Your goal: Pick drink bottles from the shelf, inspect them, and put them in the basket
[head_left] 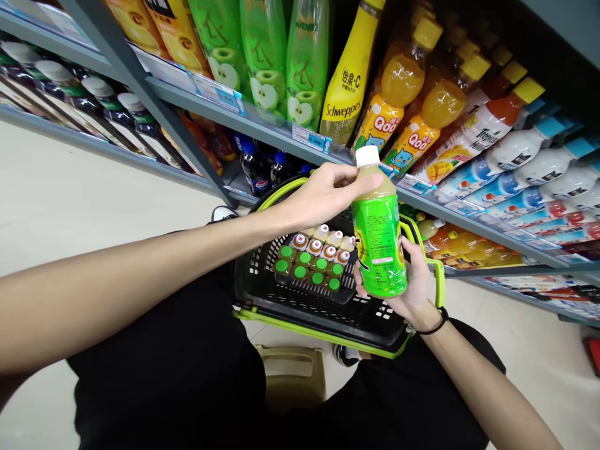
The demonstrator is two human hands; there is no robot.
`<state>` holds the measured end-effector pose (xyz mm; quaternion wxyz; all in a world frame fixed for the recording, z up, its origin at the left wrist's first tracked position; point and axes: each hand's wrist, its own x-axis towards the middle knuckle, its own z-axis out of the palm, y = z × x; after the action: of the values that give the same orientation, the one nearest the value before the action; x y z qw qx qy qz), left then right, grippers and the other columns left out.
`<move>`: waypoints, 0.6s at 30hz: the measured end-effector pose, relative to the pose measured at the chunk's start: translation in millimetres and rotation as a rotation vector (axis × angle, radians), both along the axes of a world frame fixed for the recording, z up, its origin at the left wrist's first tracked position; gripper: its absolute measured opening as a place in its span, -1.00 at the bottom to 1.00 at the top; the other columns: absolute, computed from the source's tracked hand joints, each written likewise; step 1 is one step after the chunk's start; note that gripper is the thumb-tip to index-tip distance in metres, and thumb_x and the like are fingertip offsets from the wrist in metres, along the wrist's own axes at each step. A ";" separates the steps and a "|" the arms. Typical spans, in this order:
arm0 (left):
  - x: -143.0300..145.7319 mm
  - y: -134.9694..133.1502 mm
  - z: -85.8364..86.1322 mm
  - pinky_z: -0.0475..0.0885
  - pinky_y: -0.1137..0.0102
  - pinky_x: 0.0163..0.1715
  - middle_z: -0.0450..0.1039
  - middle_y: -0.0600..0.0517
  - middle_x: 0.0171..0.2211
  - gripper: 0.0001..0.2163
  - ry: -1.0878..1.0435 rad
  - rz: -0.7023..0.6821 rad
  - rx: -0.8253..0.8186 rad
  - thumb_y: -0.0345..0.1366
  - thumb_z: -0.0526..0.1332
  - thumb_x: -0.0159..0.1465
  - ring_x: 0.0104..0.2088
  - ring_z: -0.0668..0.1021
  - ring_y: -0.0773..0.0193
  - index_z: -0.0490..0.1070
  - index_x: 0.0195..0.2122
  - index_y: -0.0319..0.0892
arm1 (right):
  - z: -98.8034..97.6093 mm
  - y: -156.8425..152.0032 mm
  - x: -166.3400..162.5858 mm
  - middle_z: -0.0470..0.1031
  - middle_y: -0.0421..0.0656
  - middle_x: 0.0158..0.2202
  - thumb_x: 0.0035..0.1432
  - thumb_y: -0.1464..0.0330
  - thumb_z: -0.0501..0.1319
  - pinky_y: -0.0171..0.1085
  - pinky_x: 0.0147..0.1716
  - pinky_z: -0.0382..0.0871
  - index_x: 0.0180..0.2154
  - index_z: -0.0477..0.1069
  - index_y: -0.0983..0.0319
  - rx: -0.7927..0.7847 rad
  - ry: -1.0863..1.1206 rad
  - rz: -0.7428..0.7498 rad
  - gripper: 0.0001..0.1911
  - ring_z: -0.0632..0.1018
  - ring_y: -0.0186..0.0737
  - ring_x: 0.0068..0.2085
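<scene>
A small juice bottle [379, 240] with a green label and a white cap is held upright in front of me, over a shopping basket. My left hand [328, 195] pinches its neck just under the cap. My right hand [412, 284], with a black band on the wrist, cups the bottle's lower part from behind. Below it, the black basket with lime-green rim and handle [323, 334] holds two packs of small bottles [315, 259], some with green lids and some with red-and-white lids.
Grey store shelves [262, 128] with price tags carry green apple drinks, a yellow Schweppes bottle [349, 81], orange Qoo bottles [398, 94], and white-and-blue bottles to the right. Dark cola bottles stand lower. A tan stool [293, 375] shows between my black-clad legs on a pale floor.
</scene>
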<state>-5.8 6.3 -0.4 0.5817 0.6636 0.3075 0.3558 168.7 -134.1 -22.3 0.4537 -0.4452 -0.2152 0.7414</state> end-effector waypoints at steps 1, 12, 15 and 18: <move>0.1 -0.7 0.8 0.31 0.40 -0.35 0.52 -0.04 -0.36 -0.56 0.002 0.005 -0.015 0.07 0.24 0.40 -0.38 0.48 0.31 0.57 -0.27 -0.28 | -0.4 -0.3 0.4 0.57 0.00 -0.33 0.31 -0.13 0.04 -0.20 -0.47 0.46 -0.06 0.56 0.29 -0.004 -0.001 0.004 -0.34 0.56 -0.08 -0.37; 1.9 3.7 -8.1 0.26 0.33 -0.33 0.34 -0.02 -0.52 -0.46 0.127 0.018 -0.165 0.22 0.24 0.32 -0.42 0.42 0.24 0.53 -0.41 -0.24 | 6.3 -1.1 -0.5 0.58 0.00 -0.37 0.37 -0.04 -0.04 -0.15 -0.47 0.51 -0.16 0.53 0.29 -0.073 -0.026 0.036 -0.41 0.59 -0.09 -0.47; 5.9 8.8 -20.8 0.17 0.33 -0.42 0.32 -0.02 -0.54 -0.46 0.217 0.003 -0.301 0.24 0.24 0.28 -0.49 0.36 0.26 0.48 -0.43 -0.22 | 6.9 -1.5 -0.6 0.60 0.00 -0.36 0.39 -0.02 -0.01 -0.17 -0.49 0.52 -0.15 0.51 0.30 -0.064 0.023 0.112 -0.44 0.60 -0.10 -0.50; 10.5 13.5 -39.3 0.11 0.33 -0.49 0.36 -0.04 -0.50 -0.49 0.281 -0.074 -0.411 0.22 0.18 0.30 -0.53 0.32 0.27 0.44 -0.41 -0.19 | 2.1 -1.9 -0.1 0.61 0.06 -0.36 0.40 -0.07 -0.04 -0.20 -0.52 0.51 -0.12 0.51 0.37 -0.087 0.081 0.163 -0.35 0.64 -0.06 -0.49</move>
<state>4.7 19.8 -39.7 0.6687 0.5853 0.4264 0.1686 168.6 -135.9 -20.1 0.3802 -0.4154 -0.1997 0.8019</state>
